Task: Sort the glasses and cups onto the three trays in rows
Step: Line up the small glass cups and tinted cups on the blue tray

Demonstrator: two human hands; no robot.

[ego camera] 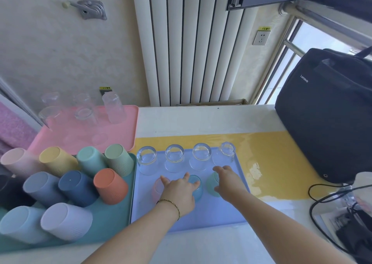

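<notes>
Glass is filling the blue tray (211, 213) in the head view. Four clear glasses (174, 157) are standing upside down in a back row. A pink glass (157, 187), a blue glass (196, 180) and a green glass (211, 183) are forming a second row just in front.

The right hand (229, 180) is curling thumb and fingers round the green glass. The left hand (179, 193) is lying with fingers spread between the pink glass and the blue glass, touching both; I cannot tell whether it is gripping either.

These tinted glasses are probably handling as light, stiff, smooth and breakable. Taking each round its side wall, thumb opposite fingers, and setting it down gently is looking wise.

Plastic cups (110, 185) are sitting on the teal tray (112, 219) at the left.
</notes>
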